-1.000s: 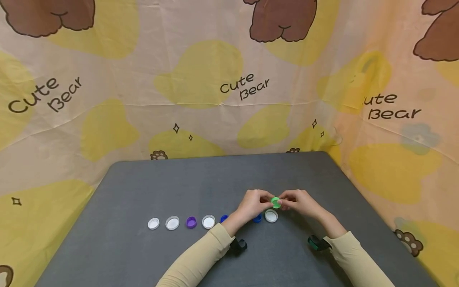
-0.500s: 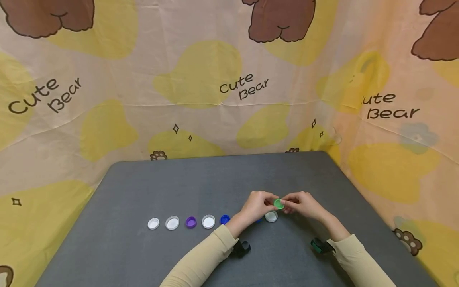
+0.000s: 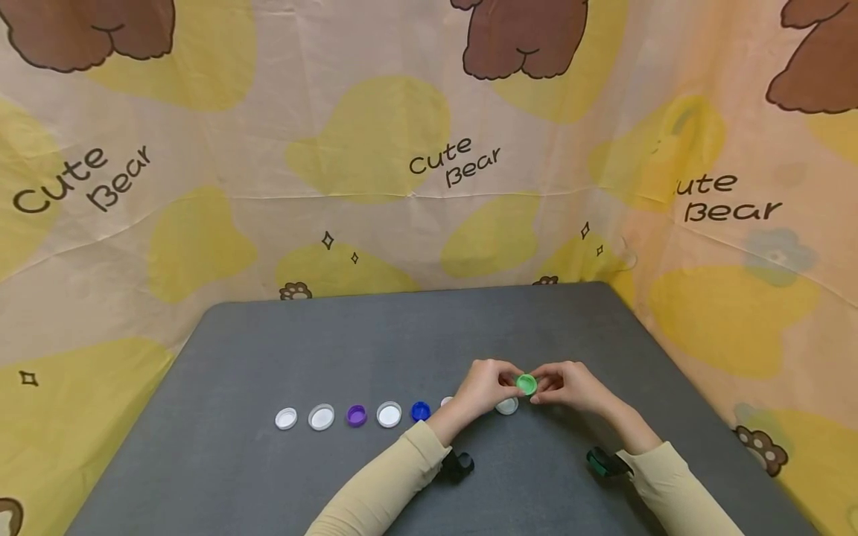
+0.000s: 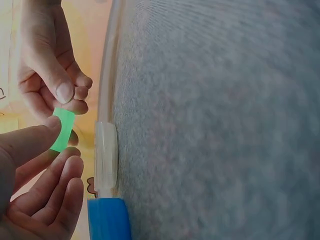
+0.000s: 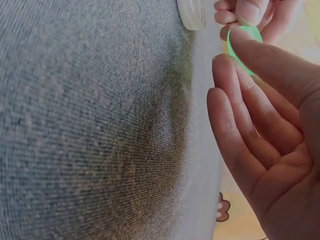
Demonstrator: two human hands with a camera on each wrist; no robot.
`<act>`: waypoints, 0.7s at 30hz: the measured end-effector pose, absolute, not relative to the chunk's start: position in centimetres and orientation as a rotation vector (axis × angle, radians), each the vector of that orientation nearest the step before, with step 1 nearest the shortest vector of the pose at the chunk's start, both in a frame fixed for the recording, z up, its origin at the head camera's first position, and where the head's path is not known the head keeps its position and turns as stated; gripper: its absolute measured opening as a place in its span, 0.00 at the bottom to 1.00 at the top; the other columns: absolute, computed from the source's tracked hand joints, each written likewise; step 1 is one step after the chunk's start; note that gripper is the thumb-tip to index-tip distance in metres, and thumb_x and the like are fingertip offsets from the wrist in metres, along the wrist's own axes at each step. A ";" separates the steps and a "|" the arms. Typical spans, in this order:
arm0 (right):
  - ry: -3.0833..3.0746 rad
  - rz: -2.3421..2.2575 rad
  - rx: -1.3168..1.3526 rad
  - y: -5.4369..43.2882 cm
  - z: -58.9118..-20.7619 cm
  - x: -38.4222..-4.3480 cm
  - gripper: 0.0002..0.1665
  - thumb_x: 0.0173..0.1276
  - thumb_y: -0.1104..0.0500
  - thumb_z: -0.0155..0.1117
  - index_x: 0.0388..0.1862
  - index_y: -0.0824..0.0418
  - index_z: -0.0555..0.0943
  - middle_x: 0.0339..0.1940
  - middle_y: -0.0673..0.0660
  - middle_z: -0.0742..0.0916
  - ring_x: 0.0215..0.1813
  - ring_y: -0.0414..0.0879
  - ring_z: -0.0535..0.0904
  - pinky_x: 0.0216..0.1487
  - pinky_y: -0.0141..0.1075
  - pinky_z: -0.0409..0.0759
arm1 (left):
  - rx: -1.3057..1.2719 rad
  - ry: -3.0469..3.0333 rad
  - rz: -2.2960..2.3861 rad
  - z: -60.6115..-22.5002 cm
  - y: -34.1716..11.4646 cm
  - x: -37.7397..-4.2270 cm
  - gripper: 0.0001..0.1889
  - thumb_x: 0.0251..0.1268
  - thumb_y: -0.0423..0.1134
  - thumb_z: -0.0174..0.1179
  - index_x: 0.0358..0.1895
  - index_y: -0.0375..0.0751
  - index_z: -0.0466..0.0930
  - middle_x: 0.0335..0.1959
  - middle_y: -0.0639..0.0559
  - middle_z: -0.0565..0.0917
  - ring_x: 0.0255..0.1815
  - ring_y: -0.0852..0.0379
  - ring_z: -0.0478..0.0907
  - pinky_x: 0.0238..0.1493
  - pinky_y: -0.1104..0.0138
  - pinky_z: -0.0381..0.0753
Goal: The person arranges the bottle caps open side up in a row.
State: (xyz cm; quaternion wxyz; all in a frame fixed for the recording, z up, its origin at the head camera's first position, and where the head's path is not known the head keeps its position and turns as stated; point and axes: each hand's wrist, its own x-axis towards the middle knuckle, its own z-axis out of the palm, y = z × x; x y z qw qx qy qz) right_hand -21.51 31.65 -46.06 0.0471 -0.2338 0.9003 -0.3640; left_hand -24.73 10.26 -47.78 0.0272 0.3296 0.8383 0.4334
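A green bottle cap (image 3: 526, 384) is held up between both hands above the row of caps, its hollow side facing the head camera. My left hand (image 3: 484, 387) pinches its left side; in the left wrist view the left thumb lies over the green cap's wall (image 4: 63, 130). My right hand (image 3: 573, 387) holds the right edge with thumb and fingers, its other fingers bent loosely. The right thumb partly covers the green cap (image 5: 246, 47) in the right wrist view. Just below the hands lies a clear-rimmed white cap (image 3: 507, 406), partly hidden by the left fingers.
A row of caps lies to the left on the grey table (image 3: 375, 342): white cap (image 3: 286, 418), clear-rimmed white cap (image 3: 321, 418), purple cap (image 3: 357, 416), another clear-rimmed white cap (image 3: 389, 415), blue cap (image 3: 420, 411). The left wrist hides most of a white cap (image 3: 446, 401).
Both hands have drifted slightly right and nearer with the green cap. The right thumb has slid from the cap's face to its lower edge. The row's blue cap has come into full view.
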 end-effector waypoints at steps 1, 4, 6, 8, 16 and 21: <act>2.752 -1.107 -0.714 31.7 -46.1 -21.5 0.20 0.57 0.53 0.71 0.46 0.61 0.83 0.29 0.48 0.88 0.30 0.33 0.82 0.29 0.30 0.79 | 1.019 2.591 1.340 -47.8 10.3 -24.7 0.11 0.52 0.40 0.71 0.41 0.45 0.87 0.28 0.57 0.86 0.24 0.73 0.76 0.26 0.79 0.73; 2.774 -1.087 -0.718 31.7 -46.0 -21.5 0.18 0.57 0.53 0.71 0.45 0.60 0.84 0.29 0.47 0.88 0.29 0.33 0.82 0.28 0.30 0.78 | 1.020 2.597 1.334 -47.7 10.5 -24.6 0.11 0.51 0.40 0.71 0.39 0.44 0.87 0.29 0.55 0.86 0.25 0.73 0.75 0.28 0.79 0.73; 2.783 -1.081 -0.722 31.7 -46.0 -21.4 0.17 0.58 0.53 0.71 0.44 0.59 0.84 0.29 0.48 0.88 0.29 0.34 0.82 0.28 0.30 0.78 | 1.016 2.592 1.335 -47.6 10.5 -24.6 0.10 0.51 0.40 0.71 0.38 0.44 0.87 0.30 0.54 0.85 0.26 0.72 0.75 0.28 0.79 0.73; 2.788 -1.080 -0.718 31.8 -46.0 -21.3 0.17 0.58 0.53 0.71 0.43 0.59 0.84 0.29 0.48 0.88 0.29 0.34 0.82 0.29 0.30 0.79 | 1.011 2.578 1.342 -47.5 10.6 -24.5 0.10 0.51 0.40 0.71 0.38 0.44 0.87 0.30 0.54 0.86 0.26 0.72 0.75 0.29 0.79 0.73; 2.790 -1.039 -0.664 32.4 -45.9 -21.5 0.17 0.56 0.51 0.72 0.41 0.58 0.86 0.31 0.48 0.89 0.31 0.33 0.82 0.31 0.29 0.79 | 0.973 2.545 1.343 -47.6 11.3 -24.7 0.09 0.50 0.39 0.72 0.36 0.44 0.85 0.29 0.57 0.86 0.26 0.74 0.76 0.29 0.79 0.74; 2.789 -1.002 -0.641 32.8 -46.0 -21.7 0.16 0.55 0.51 0.73 0.39 0.58 0.87 0.30 0.47 0.89 0.30 0.32 0.81 0.30 0.29 0.79 | 0.955 2.552 1.304 -47.8 11.7 -24.8 0.09 0.50 0.39 0.72 0.34 0.45 0.84 0.29 0.57 0.87 0.25 0.74 0.76 0.29 0.79 0.74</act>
